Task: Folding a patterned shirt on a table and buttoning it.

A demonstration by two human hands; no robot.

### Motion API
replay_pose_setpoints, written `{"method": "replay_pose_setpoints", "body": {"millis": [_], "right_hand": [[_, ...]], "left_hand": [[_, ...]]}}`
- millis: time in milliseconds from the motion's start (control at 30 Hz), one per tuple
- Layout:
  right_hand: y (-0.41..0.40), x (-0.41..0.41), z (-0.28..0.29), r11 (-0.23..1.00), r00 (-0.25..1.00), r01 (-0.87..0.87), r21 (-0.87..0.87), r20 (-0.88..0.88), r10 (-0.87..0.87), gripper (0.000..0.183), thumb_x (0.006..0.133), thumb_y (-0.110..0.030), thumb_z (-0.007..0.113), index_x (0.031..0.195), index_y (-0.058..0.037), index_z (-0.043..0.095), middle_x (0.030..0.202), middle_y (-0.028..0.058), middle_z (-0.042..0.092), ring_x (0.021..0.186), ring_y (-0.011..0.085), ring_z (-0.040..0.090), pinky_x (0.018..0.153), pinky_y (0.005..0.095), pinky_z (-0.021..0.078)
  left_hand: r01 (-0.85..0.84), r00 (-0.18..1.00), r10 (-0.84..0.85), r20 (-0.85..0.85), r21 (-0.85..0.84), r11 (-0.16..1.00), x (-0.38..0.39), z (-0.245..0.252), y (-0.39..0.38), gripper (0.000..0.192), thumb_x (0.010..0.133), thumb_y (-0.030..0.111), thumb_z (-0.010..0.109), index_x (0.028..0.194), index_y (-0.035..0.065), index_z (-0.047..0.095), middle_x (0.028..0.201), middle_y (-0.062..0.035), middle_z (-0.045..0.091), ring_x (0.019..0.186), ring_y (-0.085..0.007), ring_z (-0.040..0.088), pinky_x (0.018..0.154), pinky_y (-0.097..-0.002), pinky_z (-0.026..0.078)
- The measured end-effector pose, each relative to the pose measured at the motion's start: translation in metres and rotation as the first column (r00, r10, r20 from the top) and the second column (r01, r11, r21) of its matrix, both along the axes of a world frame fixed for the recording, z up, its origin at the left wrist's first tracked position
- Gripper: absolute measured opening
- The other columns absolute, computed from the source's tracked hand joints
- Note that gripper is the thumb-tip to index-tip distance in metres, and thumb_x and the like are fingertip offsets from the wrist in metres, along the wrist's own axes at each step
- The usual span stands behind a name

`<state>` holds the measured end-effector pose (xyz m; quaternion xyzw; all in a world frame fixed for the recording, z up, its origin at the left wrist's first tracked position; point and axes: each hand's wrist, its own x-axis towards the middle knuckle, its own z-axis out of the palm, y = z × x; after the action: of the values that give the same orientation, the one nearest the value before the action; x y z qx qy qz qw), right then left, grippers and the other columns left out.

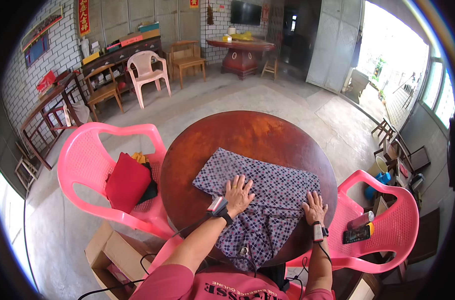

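A dark blue-and-white patterned cloth garment (276,178) lies on the round, reddish-brown wooden table (242,129) before me. Its far part is spread fairly flat, while the near part narrows into creases and hangs towards the table's front edge. My left hand (239,195) rests palm down on the middle of the cloth, fingers spread, with a ring on one finger. At the right edge of the cloth lies my right hand (315,208), also palm down, its fingertips on the fabric. Both wrists carry strapped devices with cables.
A pink plastic chair (71,161) on the left bears a folded red cloth (131,182) and darker fabric. On the right pink chair (398,210) lie a phone (356,234) and a bottle (359,221). An opened cardboard box (103,243) stands at lower left, near loose cables.
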<state>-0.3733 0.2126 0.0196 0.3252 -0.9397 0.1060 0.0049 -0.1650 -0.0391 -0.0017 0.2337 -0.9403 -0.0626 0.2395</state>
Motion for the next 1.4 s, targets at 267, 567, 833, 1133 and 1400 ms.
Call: {"method": "replay_pose_setpoints", "body": {"millis": [267,567,833,1133,1400], "right_hand": [[0.039,-0.012,0.007,0.992,0.99,0.075,0.106,0.112,-0.087,0.056,0.09,-0.049,0.048,0.14,-0.0231,0.041,0.151,0.0058,0.031,0.141,0.0313,0.024,0.107,0.0657,0.0164],[-0.083,-0.004,0.05,0.987,0.991,-0.13,-0.096,0.009,0.131,0.062,0.091,-0.054,0.044,0.142,-0.0196,0.038,0.152,0.0064,0.03,0.141,0.0306,0.022,0.109,0.0623,0.016],[-0.186,0.012,0.029,0.928,0.924,-0.371,0.0,0.103,0.369,0.068,0.09,-0.06,0.042,0.144,-0.0203,0.035,0.153,0.0046,0.027,0.143,0.028,0.018,0.111,0.0617,0.0126],[-0.164,-0.018,0.019,0.927,0.929,-0.366,0.083,0.085,0.36,0.065,0.09,-0.054,0.046,0.143,-0.017,0.037,0.152,0.0045,0.029,0.142,0.0281,0.021,0.112,0.0585,0.0123],[-0.05,-0.082,0.01,0.997,0.989,0.078,0.024,0.127,-0.081,0.062,0.091,-0.049,0.043,0.145,-0.0214,0.033,0.154,0.005,0.026,0.143,0.0278,0.018,0.11,0.0616,0.0124]], "left_hand": [[0.079,0.993,-0.075,0.093,-0.049,0.996,0.019,0.015,-0.011,0.054,0.085,0.038,0.059,0.131,0.0116,0.048,0.134,-0.0153,0.043,0.126,-0.0298,0.038,0.099,-0.0473,0.034],[0.039,0.992,-0.041,0.122,0.022,0.999,-0.014,0.04,-0.06,0.054,0.086,0.037,0.061,0.132,0.0116,0.048,0.138,-0.0171,0.04,0.13,-0.0349,0.035,0.101,-0.0532,0.031],[-0.029,0.956,0.029,0.292,-0.003,1.0,-0.069,0.033,-0.072,0.061,0.087,0.047,0.056,0.14,0.0202,0.042,0.145,-0.0165,0.034,0.137,-0.0369,0.026,0.107,-0.0575,0.022],[0.015,0.949,-0.025,0.314,0.033,0.999,-0.063,0.017,-0.092,0.059,0.091,0.051,0.048,0.14,0.0201,0.042,0.145,-0.017,0.036,0.138,-0.0346,0.026,0.11,-0.0557,0.019],[-0.181,0.962,0.148,0.23,0.131,0.975,0.023,0.027,-0.134,0.06,0.093,0.049,0.048,0.143,0.0209,0.035,0.149,-0.015,0.032,0.139,-0.0359,0.024,0.11,-0.0582,0.017]]}}
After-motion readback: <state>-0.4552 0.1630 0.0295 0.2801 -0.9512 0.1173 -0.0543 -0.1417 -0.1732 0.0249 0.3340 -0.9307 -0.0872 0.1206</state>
